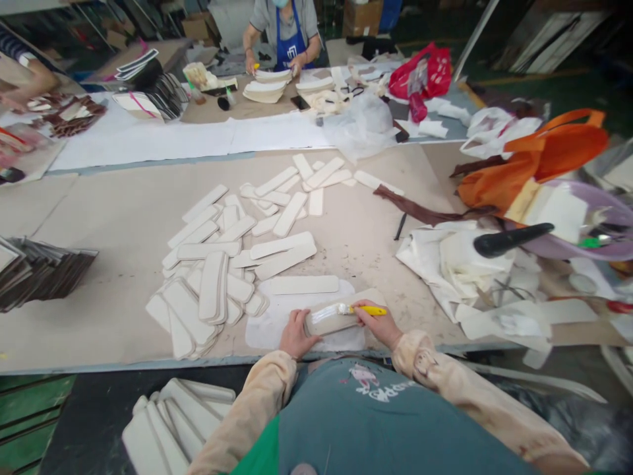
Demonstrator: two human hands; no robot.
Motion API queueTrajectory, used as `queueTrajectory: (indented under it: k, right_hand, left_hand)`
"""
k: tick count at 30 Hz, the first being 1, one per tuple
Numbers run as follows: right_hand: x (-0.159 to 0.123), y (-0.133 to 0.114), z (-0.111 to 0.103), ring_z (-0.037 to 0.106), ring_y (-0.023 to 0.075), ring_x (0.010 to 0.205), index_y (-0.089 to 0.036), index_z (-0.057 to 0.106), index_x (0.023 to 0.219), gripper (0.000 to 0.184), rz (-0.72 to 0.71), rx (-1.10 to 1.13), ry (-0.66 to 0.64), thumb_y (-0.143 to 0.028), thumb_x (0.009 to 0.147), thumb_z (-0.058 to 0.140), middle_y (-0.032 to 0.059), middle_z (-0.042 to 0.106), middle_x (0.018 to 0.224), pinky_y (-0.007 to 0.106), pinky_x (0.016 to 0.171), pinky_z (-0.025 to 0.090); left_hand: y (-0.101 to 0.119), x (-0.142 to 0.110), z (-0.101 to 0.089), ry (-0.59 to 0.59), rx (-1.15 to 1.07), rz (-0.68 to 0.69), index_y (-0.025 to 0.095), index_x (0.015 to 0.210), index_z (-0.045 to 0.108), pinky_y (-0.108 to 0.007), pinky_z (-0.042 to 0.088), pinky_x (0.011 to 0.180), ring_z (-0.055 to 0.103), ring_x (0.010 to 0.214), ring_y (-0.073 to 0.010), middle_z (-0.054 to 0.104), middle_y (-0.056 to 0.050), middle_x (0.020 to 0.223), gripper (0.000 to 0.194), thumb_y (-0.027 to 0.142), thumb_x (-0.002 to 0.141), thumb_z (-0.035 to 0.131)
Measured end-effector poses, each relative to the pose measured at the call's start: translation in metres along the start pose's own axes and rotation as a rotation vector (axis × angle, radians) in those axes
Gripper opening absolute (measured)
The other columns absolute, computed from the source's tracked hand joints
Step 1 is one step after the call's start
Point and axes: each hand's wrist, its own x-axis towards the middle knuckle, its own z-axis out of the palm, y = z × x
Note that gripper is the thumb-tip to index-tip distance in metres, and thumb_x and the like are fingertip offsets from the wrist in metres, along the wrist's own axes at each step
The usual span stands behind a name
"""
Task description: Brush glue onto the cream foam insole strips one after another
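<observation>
In the head view, my right hand (382, 326) is closed around the yellow handle of a paintbrush (372, 310). The white-coated bristles touch a beige rounded panel (324, 324), where a wet white streak runs along the surface. My left hand (297, 335) grips the panel's left end, thumb along the near edge and fingers at the far side. Beneath it lies a white sheet (257, 332). Another pale panel (305, 284) rests just beyond, on the sheet's far part. A loose heap of similar panels (212, 287) spreads to the left and farther back.
Dark-edged stacked pieces (44, 270) stand at far left. To the right are crumpled white cloth (435, 264), a black-handled tool (512, 241), an orange bag (534, 165) and a purple basin (613, 241). More panels (168, 422) sit below the table edge. A co-worker (287, 33) handles pieces opposite.
</observation>
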Motion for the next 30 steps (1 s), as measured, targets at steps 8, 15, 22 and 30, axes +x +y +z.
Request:
queueTrajectory:
  k: [8,15,22,30]
  right_hand:
    - [0.000,0.018,-0.058,0.058,0.0154,0.055,-0.018,0.063,0.091,0.030,0.050,-0.025,0.205,-0.044,0.079,0.053,-0.0005,0.061,0.061,0.027,0.056,0.049]
    - [-0.001,0.020,-0.082,0.056,0.0143,0.055,-0.016,0.062,0.091,0.031,0.042,-0.035,0.292,-0.044,0.079,0.055,-0.0007,0.058,0.059,0.026,0.057,0.048]
    - [-0.018,-0.006,-0.032,0.056,0.0147,0.055,-0.018,0.061,0.094,0.029,-0.021,0.075,0.065,-0.042,0.082,0.055,-0.0011,0.059,0.059,0.026,0.058,0.047]
    - [-0.015,-0.017,0.044,0.059,0.0139,0.056,-0.019,0.063,0.094,0.026,-0.005,0.125,-0.249,-0.039,0.081,0.053,-0.0016,0.062,0.061,0.026,0.060,0.050]
  left_hand:
    - [0.006,0.000,-0.004,-0.010,-0.001,-0.018,0.023,0.122,0.040,-0.039,0.042,0.098,0.048,0.111,-0.0227,0.040,-0.005,0.117,0.074,0.030,0.058,0.078]
    - [0.004,0.000,-0.001,-0.008,-0.010,-0.022,0.024,0.123,0.040,-0.039,0.045,0.094,0.050,0.107,-0.0218,0.040,-0.006,0.117,0.074,0.031,0.058,0.077]
    - [-0.002,-0.001,0.002,0.007,0.007,0.005,0.023,0.124,0.041,-0.041,0.041,0.099,0.046,0.115,-0.0242,0.039,-0.007,0.121,0.079,0.035,0.056,0.079]
    - [0.001,-0.002,0.001,0.001,0.020,0.003,0.023,0.125,0.040,-0.039,0.044,0.096,0.048,0.112,-0.0238,0.039,-0.007,0.121,0.081,0.037,0.055,0.080]
